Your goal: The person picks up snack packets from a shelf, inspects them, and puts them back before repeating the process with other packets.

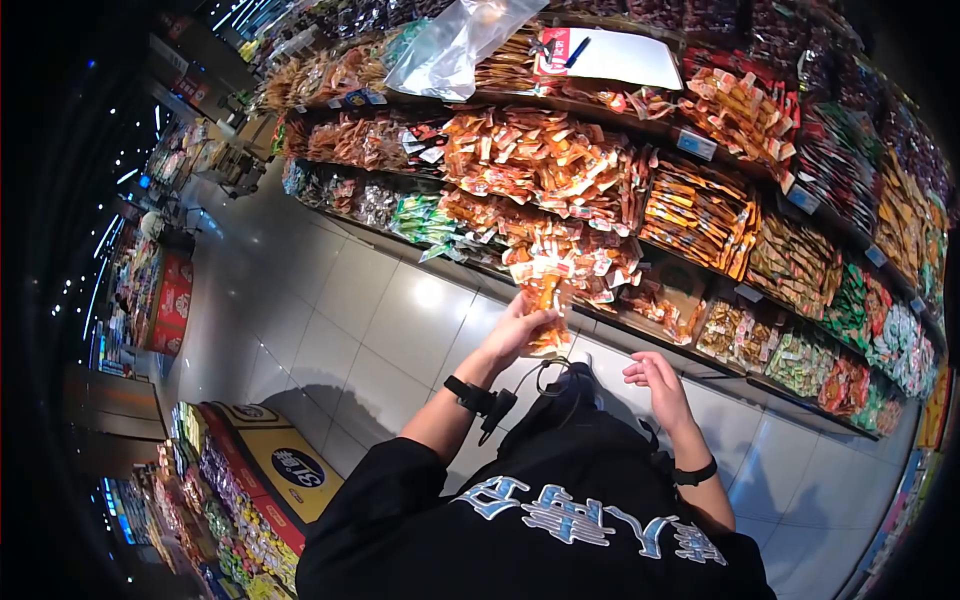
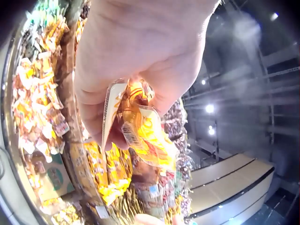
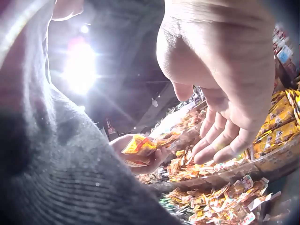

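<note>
My left hand grips some small orange snack packets just in front of the lower shelf. In the left wrist view the packets are pinched between thumb and fingers, with a barcode and a pale backing showing. Close behind them lies a heap of similar orange packets. My right hand hangs beside the shelf edge, holding nothing. Its fingers are loosely bent in the right wrist view, where the left hand also appears with a packet.
Tiered shelves carry yellow packets and many other wrapped snacks. On the upper tier lie a white paper sheet, a blue pen and a clear plastic bag. A yellow-and-red display stand stands behind on the left, on the tiled floor.
</note>
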The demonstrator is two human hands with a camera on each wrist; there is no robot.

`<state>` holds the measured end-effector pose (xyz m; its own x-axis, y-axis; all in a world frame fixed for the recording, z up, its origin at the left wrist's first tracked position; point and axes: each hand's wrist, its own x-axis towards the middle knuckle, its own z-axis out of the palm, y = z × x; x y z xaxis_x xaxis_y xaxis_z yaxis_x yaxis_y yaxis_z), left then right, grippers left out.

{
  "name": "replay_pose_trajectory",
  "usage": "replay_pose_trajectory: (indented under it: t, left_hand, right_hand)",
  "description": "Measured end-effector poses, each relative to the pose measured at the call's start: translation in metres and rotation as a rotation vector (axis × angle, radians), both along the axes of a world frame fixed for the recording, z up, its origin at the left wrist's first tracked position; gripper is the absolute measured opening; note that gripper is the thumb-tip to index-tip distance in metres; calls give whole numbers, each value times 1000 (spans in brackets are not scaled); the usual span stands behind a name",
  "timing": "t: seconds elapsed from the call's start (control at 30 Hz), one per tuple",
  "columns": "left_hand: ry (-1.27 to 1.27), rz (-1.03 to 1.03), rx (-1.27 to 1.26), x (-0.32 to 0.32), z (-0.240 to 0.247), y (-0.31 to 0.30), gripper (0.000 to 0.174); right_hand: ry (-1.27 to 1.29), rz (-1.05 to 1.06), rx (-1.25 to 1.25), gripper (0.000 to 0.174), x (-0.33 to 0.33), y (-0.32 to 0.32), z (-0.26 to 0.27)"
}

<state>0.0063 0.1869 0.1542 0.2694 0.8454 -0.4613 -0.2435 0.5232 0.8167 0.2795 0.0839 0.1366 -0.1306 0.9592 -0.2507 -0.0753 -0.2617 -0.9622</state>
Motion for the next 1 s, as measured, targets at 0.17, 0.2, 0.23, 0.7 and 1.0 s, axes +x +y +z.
replay_pose_trajectory:
  t: [0.17,0.2,0.23,0.7,1.0]
  left_hand:
    - [-24,322,-6,-79,-39,56,34]
    - [-30,351,-22,-96,-45,70,32]
    - [1,404,-52,-108,-44,84,29]
    - [320,536,145,-291,-96,400,37]
    - [450,462,118,-292,-97,547,33]
  right_hand:
    - [8,43,-64,33,-17,36,2]
    - [-10,52,-62,34,-20,45,-3]
    - [-28,59,-60,35,-21,56,-10]
    - [-211,-217,-88,33,-79,229,-22]
    - [-167,-354,-149,32,-104,254,-38]
